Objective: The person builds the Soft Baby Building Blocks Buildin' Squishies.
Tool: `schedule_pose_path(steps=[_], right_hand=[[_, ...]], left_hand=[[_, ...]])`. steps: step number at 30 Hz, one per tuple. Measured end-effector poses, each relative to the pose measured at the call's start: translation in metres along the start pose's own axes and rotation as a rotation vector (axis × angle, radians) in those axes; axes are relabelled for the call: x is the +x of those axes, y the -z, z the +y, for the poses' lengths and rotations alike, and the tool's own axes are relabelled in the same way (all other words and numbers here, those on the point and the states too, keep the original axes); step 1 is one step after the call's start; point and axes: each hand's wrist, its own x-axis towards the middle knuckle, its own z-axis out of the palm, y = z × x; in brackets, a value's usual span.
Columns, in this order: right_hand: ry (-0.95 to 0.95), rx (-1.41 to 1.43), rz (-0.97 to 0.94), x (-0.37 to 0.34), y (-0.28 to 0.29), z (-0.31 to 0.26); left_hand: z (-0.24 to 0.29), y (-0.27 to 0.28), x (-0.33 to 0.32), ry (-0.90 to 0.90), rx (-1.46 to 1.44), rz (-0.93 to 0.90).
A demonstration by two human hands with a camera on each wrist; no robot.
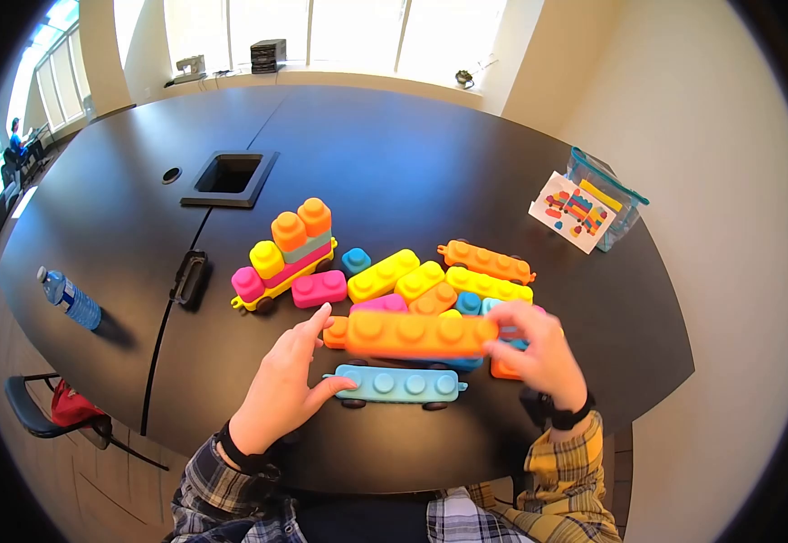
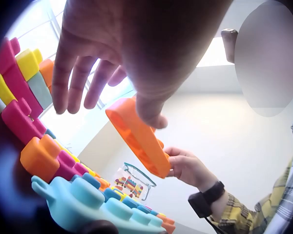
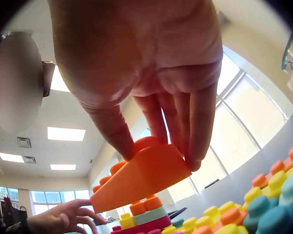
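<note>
Right hand [image 1: 539, 348]: thumb and fingertips are closing on opposite sides of a long orange block [image 1: 421, 335], pinching its right end, a narrow gap between thumb and fingers. Studs are facing up. The end pinch is probably leaving the underside and most of the length unobstructed.

Left hand [image 1: 285, 371]: fingers are extending, thumb spreading well away from them, the whole hand opening around the block's left end without gripping it. Whether the thumb is touching the block, cannot tell. The spread is perhaps guarding or steadying that end.

Just below the fingers, on the near side: a light-blue wheeled base [image 1: 403, 385] is lying lengthwise between the hands, studs up, roughly parallel to the block above; that matching direction is making the two easy to compare or line up.

Beyond the fingertips: loose yellow blocks [image 1: 385, 276] are lying among other colours, within easy reach of both hands. Past these, an orange wheeled base [image 1: 487, 262] is sitting at a slant.

Ahead of the left fingers: a stacked wagon [image 1: 290, 262] is standing upright, set aside from the working spot, likely to avoid knocks.

Farther out, forward of the right fingers: a picture card [image 1: 572, 213] is leaning on a clear bin [image 1: 625, 217], the bin probably propping it readable. Well left of the left fingers, a water bottle [image 1: 72, 299] is standing on the black table [image 1: 358, 163].
</note>
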Motion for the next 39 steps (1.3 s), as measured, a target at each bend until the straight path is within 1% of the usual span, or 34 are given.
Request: schedule_pose_path(steps=[2, 4, 7, 9, 14, 19, 20, 22, 26, 27, 32, 34, 39], right_hand=[[-0.107, 0.026, -0.151, -0.019, -0.008, -0.003], [-0.099, 0.151, -0.096, -0.034, -0.020, -0.003], [-0.102, 0.137, -0.091, -0.044, -0.033, 0.005], [-0.112, 0.153, -0.090, -0.047, -0.039, 0.008], [-0.144, 0.188, -0.116, -0.050, -0.050, 0.015], [-0.119, 0.112, -0.141, -0.052, -0.057, 0.021], [-0.118, 0.112, -0.140, -0.052, -0.059, 0.023], [-0.025, 0.082, -0.097, -0.053, -0.061, 0.026], [-0.016, 0.064, -0.090, -0.052, -0.063, 0.027], [-0.019, 0.065, -0.091, -0.052, -0.063, 0.027], [-0.038, 0.075, -0.089, -0.052, -0.064, 0.027], [-0.091, 0.101, -0.085, -0.053, -0.065, 0.027], [-0.118, 0.100, -0.079, -0.055, -0.066, 0.025]], left_hand=[[0.003, 0.004, 0.001, -0.039, -0.102, -0.041], [0.004, 0.000, 0.001, -0.038, -0.149, -0.044], [0.001, -0.007, -0.002, -0.073, -0.110, -0.099], [0.005, -0.009, -0.001, -0.040, -0.090, -0.051], [-0.001, -0.011, -0.006, -0.048, -0.036, -0.060], [-0.002, -0.014, -0.011, -0.079, 0.026, -0.089], [-0.002, -0.013, -0.012, -0.056, 0.016, -0.106], [0.000, -0.013, -0.012, -0.037, 0.003, -0.125], [0.000, -0.013, -0.011, -0.007, 0.015, -0.137], [0.000, -0.013, -0.011, 0.016, 0.005, -0.148], [-0.001, -0.013, -0.011, 0.009, 0.005, -0.156], [-0.001, -0.014, -0.012, 0.012, 0.004, -0.160], [-0.002, -0.014, -0.012, 0.030, -0.019, -0.158]])
